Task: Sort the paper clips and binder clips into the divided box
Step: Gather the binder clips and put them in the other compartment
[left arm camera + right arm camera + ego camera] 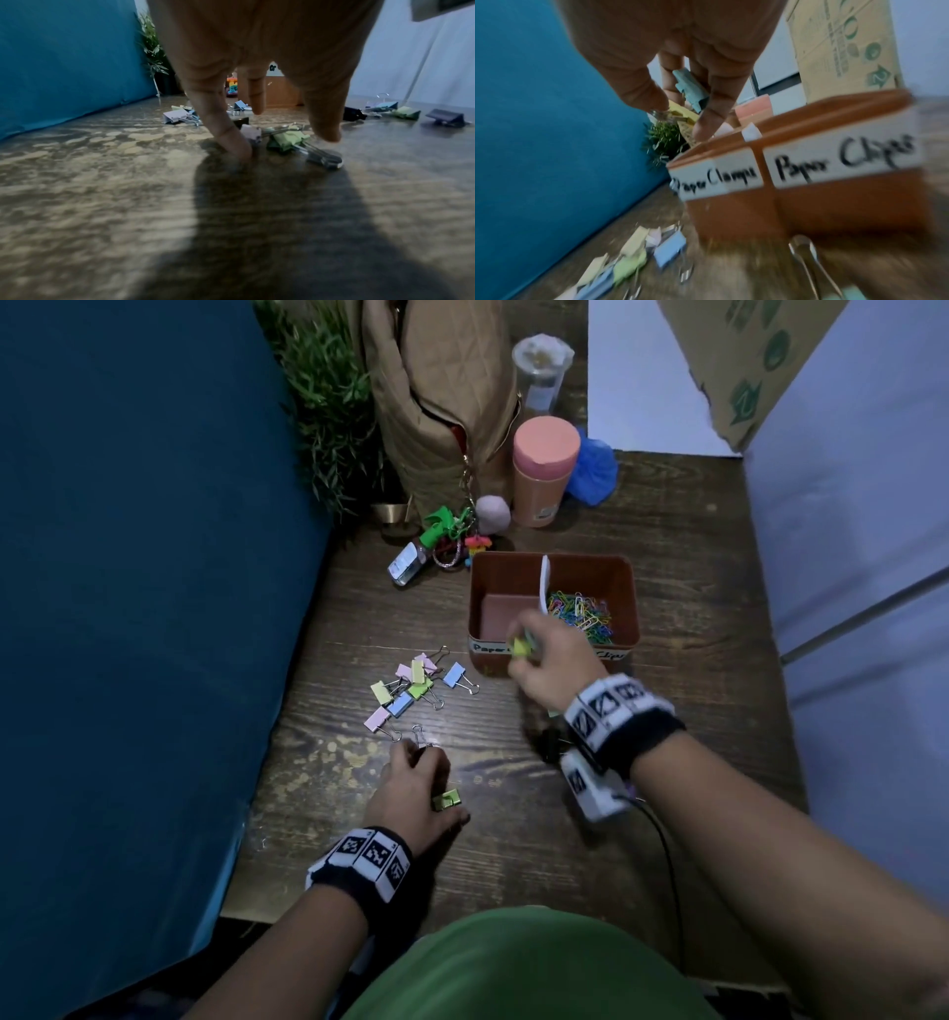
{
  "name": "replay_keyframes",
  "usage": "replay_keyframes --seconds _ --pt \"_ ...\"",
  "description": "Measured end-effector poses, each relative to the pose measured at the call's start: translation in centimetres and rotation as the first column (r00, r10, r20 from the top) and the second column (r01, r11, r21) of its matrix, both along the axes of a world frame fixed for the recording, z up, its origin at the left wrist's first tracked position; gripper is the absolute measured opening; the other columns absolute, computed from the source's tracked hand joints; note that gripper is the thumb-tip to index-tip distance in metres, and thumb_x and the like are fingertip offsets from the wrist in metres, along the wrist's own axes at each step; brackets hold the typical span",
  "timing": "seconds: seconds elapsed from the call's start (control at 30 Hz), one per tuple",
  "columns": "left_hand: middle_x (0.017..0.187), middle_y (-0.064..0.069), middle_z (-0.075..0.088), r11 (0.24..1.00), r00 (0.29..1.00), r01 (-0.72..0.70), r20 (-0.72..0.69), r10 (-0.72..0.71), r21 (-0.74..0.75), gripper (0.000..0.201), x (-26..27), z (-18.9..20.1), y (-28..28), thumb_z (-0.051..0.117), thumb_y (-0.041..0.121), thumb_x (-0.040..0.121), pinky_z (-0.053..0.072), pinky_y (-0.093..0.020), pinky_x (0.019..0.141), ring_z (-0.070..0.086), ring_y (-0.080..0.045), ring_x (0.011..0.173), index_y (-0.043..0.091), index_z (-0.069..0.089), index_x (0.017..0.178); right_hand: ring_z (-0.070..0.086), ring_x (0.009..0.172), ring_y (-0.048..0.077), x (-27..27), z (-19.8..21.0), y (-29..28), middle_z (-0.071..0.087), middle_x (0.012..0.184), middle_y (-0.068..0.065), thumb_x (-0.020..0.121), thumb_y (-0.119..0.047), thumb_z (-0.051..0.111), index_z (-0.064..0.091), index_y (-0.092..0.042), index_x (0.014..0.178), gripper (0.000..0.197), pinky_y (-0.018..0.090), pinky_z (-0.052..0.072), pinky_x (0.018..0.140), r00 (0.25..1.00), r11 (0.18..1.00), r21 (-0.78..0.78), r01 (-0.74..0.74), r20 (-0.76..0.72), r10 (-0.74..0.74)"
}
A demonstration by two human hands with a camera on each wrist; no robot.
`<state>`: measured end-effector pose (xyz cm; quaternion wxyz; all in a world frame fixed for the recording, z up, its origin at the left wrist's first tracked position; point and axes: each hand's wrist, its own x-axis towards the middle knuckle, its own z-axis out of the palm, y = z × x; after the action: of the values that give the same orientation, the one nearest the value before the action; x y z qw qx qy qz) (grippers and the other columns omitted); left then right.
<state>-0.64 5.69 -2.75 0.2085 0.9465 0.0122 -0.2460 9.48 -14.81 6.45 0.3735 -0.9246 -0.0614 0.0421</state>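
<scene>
The brown divided box [632,613] has a white divider [544,580]. Coloured paper clips [583,618] fill its right part, and its left part looks bare. Labels [717,179] read "Paper Clamps" on the left and "Paper Clips" on the right. My right hand [524,649] hovers over the box's front rim and pinches a teal binder clip [690,91] and a yellow one [680,113]. Pastel binder clips [411,685] lie in a heap on the table. My left hand [418,762] reaches down near them. One fingertip [239,150] touches a pale clip [250,132], the thumb is apart from it, and a green clip [285,140] lies beside it.
Dark binder clips [446,117] lie under my right wrist. Behind the box stand a pink bottle [544,469], a tan quilted bag [441,403], a plant [328,403] and keychain clutter [447,541]. A blue panel [154,608] walls the left side, and a cardboard box [744,367] is at the back right.
</scene>
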Motion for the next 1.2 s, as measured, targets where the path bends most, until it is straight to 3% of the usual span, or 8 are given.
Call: replay_keyframes --seconds 0.13,0.2,0.3,0.5,0.63,0.8,0.97,1.2 --pt "0.134 -0.007 0.026 0.998 0.998 -0.011 -0.058 0.015 0.066 0.075 0.7 0.2 -1.0 0.079 0.036 0.065 0.054 -0.04 0.086 0.054 -0.03 0.107 0.035 0.039 0.127 0.059 0.098 0.026 4.2 1.5 0.7 0.062 0.111 0.01 0.081 -0.01 0.06 0.055 -0.018 0.114 0.034 0.032 0.046 0.083 1.0 0.997 -0.079 -0.015 -0.007 0.015" --pt "0.13 -0.01 0.029 0.998 0.998 -0.018 -0.057 0.022 0.057 0.058 1.0 0.2 -1.3 0.073 0.023 0.072 0.054 -0.036 0.084 0.059 -0.03 0.097 0.027 0.045 0.123 0.058 0.103 0.024 4.0 1.5 0.2 0.058 0.121 0.006 0.082 -0.016 0.061 0.05 -0.023 0.122 0.042 0.034 0.048 0.086 1.0 0.993 -0.12 -0.017 0.019 0.02" --pt "0.12 -0.011 0.035 0.999 0.999 -0.021 -0.043 0.023 0.036 0.039 1.4 0.0 -1.5 0.066 0.009 0.074 0.053 -0.033 0.076 0.061 -0.03 0.081 0.019 0.053 0.109 0.06 0.097 0.023 1.2 -0.2 -1.7 0.06 0.113 0.005 0.083 -0.02 0.062 0.053 -0.022 0.119 0.037 0.03 0.046 0.078 0.995 0.988 -0.152 0.036 0.1 -0.021" --pt "0.113 -0.01 0.036 1.0 0.998 0.021 -0.059 -0.02 0.018 0.034 2.0 -0.3 -1.3 0.067 0.008 0.072 0.054 -0.033 0.078 0.06 -0.029 0.079 0.018 0.058 0.102 0.059 0.093 0.031 -7.7 -6.0 -9.2 0.058 0.101 0.007 0.074 -0.013 0.067 0.056 -0.02 0.105 0.034 0.033 0.047 0.071 0.942 0.903 -0.326 0.279 -0.091 -0.324" --pt "0.112 -0.009 0.037 0.999 0.996 0.047 -0.081 -0.045 0.014 0.037 2.1 -0.4 -1.1 0.071 0.01 0.07 0.053 -0.032 0.084 0.058 -0.027 0.084 0.018 0.057 0.104 0.055 0.1 0.031 -12.1 -8.0 -10.7 0.05 0.111 0.007 0.07 -0.021 0.075 0.05 -0.024 0.113 0.049 0.036 0.049 0.079 0.849 0.877 -0.452 0.16 -0.391 -0.357" --pt "0.105 -0.005 0.034 0.998 0.994 0.059 -0.089 -0.058 -0.001 0.032 2.4 -0.3 -1.0 0.073 0.014 0.068 0.051 -0.03 0.086 0.052 -0.023 0.081 0.019 0.06 0.097 0.057 0.097 0.027 -12.2 -8.8 -8.3 0.049 0.112 0.006 0.081 -0.014 0.061 0.054 -0.016 0.105 0.025 0.033 0.047 0.076 0.884 0.885 -0.46 0.069 -0.382 -0.267" --pt "0.1 -0.004 0.035 0.996 0.99 0.089 -0.111 -0.088 0.003 0.013 2.8 -0.2 -1.1 0.067 0.013 0.074 0.048 -0.027 0.087 0.05 -0.021 0.079 0.018 0.063 0.085 0.058 0.091 0.033 -10.3 -8.0 -7.8 0.046 0.119 0.009 0.079 -0.014 0.061 0.054 -0.012 0.106 0.028 0.037 0.05 0.077 0.895 0.901 -0.371 0.224 -0.287 -0.341" --pt "0.103 -0.008 0.041 0.997 0.992 0.08 -0.101 -0.079 0.014 0.016 2.9 0.3 -1.9 0.068 0.025 0.069 0.052 -0.031 0.081 0.057 -0.026 0.081 0.018 0.06 0.082 0.059 0.092 0.033 -9.2 -8.6 -7.9 0.048 0.119 0.012 0.083 -0.013 0.06 0.053 -0.015 0.109 0.027 0.036 0.05 0.077 0.882 0.887 -0.456 0.073 -0.385 -0.27"
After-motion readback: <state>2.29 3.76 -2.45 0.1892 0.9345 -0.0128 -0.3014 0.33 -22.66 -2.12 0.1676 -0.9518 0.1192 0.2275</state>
